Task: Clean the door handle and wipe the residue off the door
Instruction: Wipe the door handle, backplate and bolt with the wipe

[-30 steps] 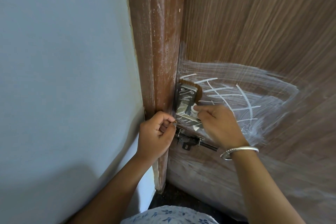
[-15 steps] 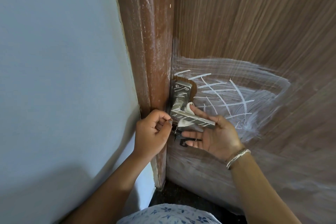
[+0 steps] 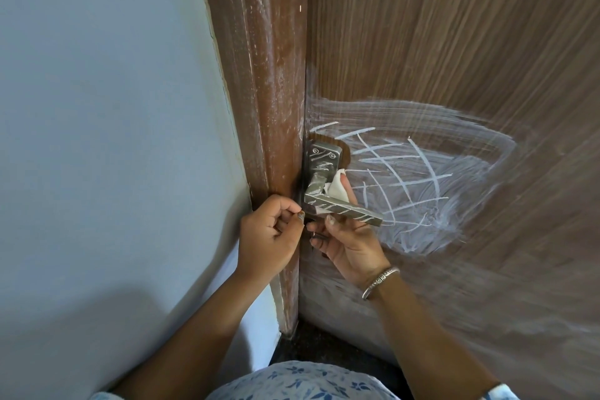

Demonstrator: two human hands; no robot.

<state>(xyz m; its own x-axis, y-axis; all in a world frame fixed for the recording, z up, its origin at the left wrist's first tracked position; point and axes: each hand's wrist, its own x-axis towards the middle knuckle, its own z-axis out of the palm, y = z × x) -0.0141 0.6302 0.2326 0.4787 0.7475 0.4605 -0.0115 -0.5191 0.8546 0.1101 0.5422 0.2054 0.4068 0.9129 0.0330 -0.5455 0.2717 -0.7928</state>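
Note:
A metal lever door handle (image 3: 344, 209) streaked with white marks sits at the left edge of the brown wooden door (image 3: 454, 42). White chalky residue (image 3: 406, 178), crossed lines over a smeared patch, covers the door right of the handle. My right hand (image 3: 349, 239) is palm-up under the lever, its fingers behind it pressing a small white cloth (image 3: 337, 190) against the handle's neck. My left hand (image 3: 269, 234) is curled shut at the door edge just left of the lever's base; what it pinches is not visible.
A reddish-brown door frame (image 3: 269, 91) runs vertically left of the door. A pale blue wall (image 3: 107, 123) fills the left side. A silver bangle (image 3: 380, 281) is on my right wrist. Dark floor (image 3: 324, 347) shows at the bottom.
My right hand turned from palm-down over the lever to palm-up beneath it, and the white cloth now shows behind the handle's neck. My left hand stayed by the door edge.

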